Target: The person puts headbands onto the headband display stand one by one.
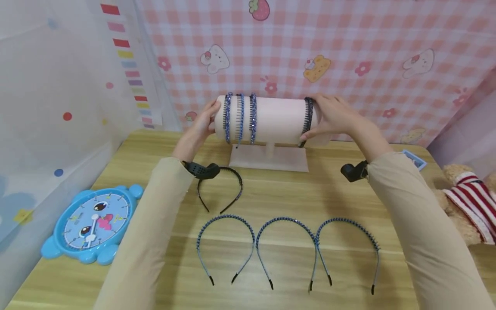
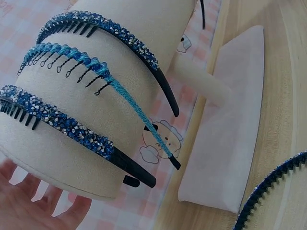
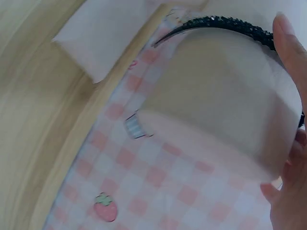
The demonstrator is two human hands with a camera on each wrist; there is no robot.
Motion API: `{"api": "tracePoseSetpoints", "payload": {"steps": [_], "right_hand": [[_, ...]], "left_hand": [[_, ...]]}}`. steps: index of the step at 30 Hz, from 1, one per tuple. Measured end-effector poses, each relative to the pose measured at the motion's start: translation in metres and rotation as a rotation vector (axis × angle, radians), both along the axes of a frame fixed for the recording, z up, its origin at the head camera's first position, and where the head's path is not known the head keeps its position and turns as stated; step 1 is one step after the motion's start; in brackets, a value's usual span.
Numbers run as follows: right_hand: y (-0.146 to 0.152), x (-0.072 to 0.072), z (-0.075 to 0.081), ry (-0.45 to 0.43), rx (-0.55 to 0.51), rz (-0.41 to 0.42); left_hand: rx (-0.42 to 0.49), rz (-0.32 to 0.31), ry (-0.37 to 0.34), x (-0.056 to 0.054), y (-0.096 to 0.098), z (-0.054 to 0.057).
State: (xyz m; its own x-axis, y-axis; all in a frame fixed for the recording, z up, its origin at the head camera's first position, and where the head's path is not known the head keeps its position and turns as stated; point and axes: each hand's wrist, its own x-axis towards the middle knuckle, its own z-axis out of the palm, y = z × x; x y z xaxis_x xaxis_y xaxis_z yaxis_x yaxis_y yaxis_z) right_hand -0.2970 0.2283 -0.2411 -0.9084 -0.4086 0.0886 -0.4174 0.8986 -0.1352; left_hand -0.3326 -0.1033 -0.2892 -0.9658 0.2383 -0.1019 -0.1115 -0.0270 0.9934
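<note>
A pale, padded headband stand with a horizontal roll stands at the back of the table. Near its left end it wears two dark headbands covered in blue and silver beads and a thin blue-wrapped headband between them. My left hand rests its spread fingers against the roll's left end, beside the outermost beaded headband. Toward the right end sits a black sparkly headband. My right hand holds this band, thumb on its front and fingers over the back, partly hidden in the right wrist view.
A dark headband lies before the stand, with three blue headbands in a row nearer me. A blue toy clock is at the left, a teddy bear and a small blue frame at the right. A checked curtain hangs behind.
</note>
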Motion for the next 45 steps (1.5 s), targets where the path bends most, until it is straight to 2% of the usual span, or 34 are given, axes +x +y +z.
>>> {"api": "tracePoseSetpoints", "payload": {"steps": [9, 18, 31, 41, 43, 45], "right_hand": [[-0.031, -0.009, 0.013, -0.108, 0.043, 0.012], [-0.055, -0.015, 0.011, -0.099, 0.027, 0.084], [-0.067, -0.018, 0.007, -0.105, 0.047, 0.112], [-0.069, -0.023, 0.006, -0.059, 0.102, 0.103], [-0.068, -0.018, 0.006, -0.017, 0.087, 0.111], [-0.068, -0.011, 0.004, 0.057, 0.02, 0.132]], "left_hand": [[0.013, 0.014, 0.009, 0.004, -0.002, -0.001], [0.01, 0.001, 0.007, 0.009, 0.003, 0.0], [0.017, -0.021, -0.003, 0.01, 0.015, -0.002], [-0.029, -0.001, -0.008, 0.005, 0.019, 0.002], [-0.033, -0.003, -0.009, 0.005, 0.019, 0.002], [-0.036, -0.005, -0.014, 0.005, 0.018, 0.002]]}}
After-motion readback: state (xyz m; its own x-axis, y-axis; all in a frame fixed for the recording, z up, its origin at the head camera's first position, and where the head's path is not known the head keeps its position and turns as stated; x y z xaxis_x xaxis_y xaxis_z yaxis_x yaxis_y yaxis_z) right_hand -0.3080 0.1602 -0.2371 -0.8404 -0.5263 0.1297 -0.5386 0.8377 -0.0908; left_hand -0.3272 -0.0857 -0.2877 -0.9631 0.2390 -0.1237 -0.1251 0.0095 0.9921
